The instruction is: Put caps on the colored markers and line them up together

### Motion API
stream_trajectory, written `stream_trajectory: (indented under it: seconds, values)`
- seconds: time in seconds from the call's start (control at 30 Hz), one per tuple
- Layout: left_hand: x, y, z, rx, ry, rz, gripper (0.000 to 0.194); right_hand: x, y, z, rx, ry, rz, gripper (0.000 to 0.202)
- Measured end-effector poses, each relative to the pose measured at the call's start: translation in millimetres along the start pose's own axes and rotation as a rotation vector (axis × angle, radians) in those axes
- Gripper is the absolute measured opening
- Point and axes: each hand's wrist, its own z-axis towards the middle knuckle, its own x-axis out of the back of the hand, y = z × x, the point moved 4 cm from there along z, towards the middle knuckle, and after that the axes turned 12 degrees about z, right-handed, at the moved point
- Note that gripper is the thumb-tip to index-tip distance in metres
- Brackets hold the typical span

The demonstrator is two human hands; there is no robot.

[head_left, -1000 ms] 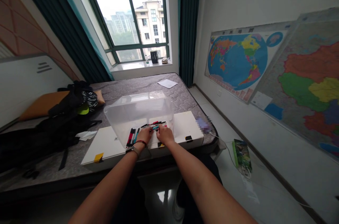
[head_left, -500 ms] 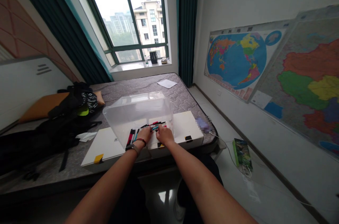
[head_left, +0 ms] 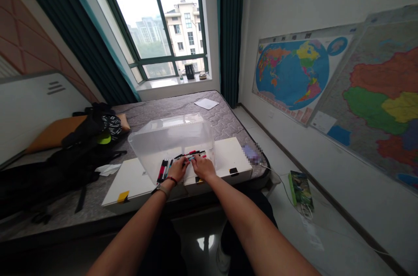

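Note:
My left hand (head_left: 177, 169) and my right hand (head_left: 203, 168) are close together at the open front of a clear plastic bin (head_left: 170, 136) lying on its side. Both are closed, with a teal pen (head_left: 191, 159) between their fingertips; the fingers hide part of it. Just beyond my fingers lies a loose group of black and red pens (head_left: 193, 153). Beside my left wrist, several pens (head_left: 161, 170) are lined up side by side, black, red and teal among them. Under the bin and pens are white boxes (head_left: 233, 154) with yellow-and-black tabs.
The boxes rest at the front edge of a grey mattress (head_left: 176, 102). Black bags (head_left: 58, 165) lie at left, near a crumpled white tissue (head_left: 108, 169). A white sheet of paper (head_left: 206, 103) is further back. A cable runs to a green box (head_left: 300, 191) on the floor.
My hands have shifted slightly on the teal pen, and it now lies more hidden between my fingertips. The view has moved a little; the bin and lined-up pens stay in place.

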Motion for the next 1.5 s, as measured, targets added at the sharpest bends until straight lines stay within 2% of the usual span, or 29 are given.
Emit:
stream_trajectory:
  seconds: [0.23, 0.33, 0.53, 0.63, 0.77, 1.17, 1.5]
  values:
    - [-1.1, 17, -8, -0.049, -0.012, -0.02, 0.022, -3, 2, 0, 0.029, -0.023, -0.037, 0.036]
    - [-3.4, 18, -8, -0.038, -0.029, -0.016, 0.022, -5, 4, 1, 0.02, -0.029, -0.04, 0.034]
    - [-5.9, 11, -5, 0.131, -0.015, -0.082, 0.025, -3, 5, 1, -0.014, -0.005, -0.024, 0.042]
    - [-7.3, 16, -6, 0.23, -0.015, 0.018, 0.026, -1, 4, -1, -0.002, -0.012, -0.017, 0.044]
    - [-7.2, 26, -12, 0.332, 0.051, 0.118, 0.033, -1, 3, -3, 0.023, -0.026, -0.013, 0.044]
    - [-2.8, 37, -16, 0.24, 0.008, 0.143, 0.03, -6, 5, -1, 0.073, -0.065, 0.0, 0.043]
    - [-7.0, 32, -16, 0.228, 0.012, 0.121, 0.03, -8, 2, -2, 0.163, -0.052, 0.048, 0.044]
